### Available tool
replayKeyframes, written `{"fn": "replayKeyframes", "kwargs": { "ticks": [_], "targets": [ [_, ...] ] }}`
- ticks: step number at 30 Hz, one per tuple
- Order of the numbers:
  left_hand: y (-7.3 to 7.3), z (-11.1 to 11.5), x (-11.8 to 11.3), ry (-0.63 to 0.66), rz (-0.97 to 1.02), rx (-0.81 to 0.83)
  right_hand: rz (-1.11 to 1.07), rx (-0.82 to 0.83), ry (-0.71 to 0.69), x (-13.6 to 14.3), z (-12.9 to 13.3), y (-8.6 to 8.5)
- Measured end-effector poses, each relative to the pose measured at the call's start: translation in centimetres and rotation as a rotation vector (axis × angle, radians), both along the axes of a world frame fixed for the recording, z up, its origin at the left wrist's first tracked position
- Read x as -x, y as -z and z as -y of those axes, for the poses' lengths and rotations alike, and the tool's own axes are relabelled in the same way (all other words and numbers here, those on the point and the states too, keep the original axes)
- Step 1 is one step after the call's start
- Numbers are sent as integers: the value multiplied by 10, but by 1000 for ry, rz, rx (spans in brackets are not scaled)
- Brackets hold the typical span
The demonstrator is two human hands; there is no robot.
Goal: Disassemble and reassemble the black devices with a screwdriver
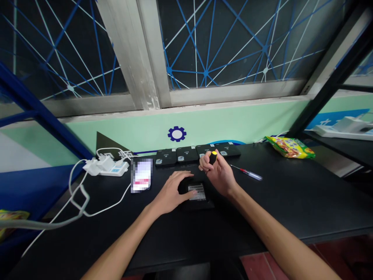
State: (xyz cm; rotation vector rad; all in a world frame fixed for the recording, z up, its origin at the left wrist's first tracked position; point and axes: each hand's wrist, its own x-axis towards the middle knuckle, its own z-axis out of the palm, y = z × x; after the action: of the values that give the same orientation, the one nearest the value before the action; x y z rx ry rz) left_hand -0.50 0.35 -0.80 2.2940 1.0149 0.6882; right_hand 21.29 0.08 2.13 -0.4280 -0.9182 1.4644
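Note:
My left hand rests on the desk beside a flat black device with a white printed label. Its thumb lies over the label, and its fingers are stretched apart beyond the device's far edge, so the hand is open. Above and to the right, my right hand is closed around a screwdriver with a yellow and black handle. The shaft is hidden by the hand. Just right of that hand, a second screwdriver with a clear handle and a red collar lies on the desk.
Several black boxes stand in a row by the wall. At left are a phone with a blurred screen and a white power strip with looping cables. A yellow-green snack packet lies at the back right of the black desk.

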Motion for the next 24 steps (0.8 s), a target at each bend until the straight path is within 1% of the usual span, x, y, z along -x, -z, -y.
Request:
{"fn": "replayKeyframes", "kwargs": {
  "ticks": [4,9,20,24],
  "targets": [
    [-1,1,-3,6,51,-37,-76,44,9,-3,2,-5],
    [-1,2,-5,4,85,-104,-134,57,-1,-5,3,-6],
    [-1,2,-7,23,99,-89,13,9,6,-2,1,-2],
    [-1,2,-7,20,94,-83,20,0,-24,0,3,1]
  ]
}}
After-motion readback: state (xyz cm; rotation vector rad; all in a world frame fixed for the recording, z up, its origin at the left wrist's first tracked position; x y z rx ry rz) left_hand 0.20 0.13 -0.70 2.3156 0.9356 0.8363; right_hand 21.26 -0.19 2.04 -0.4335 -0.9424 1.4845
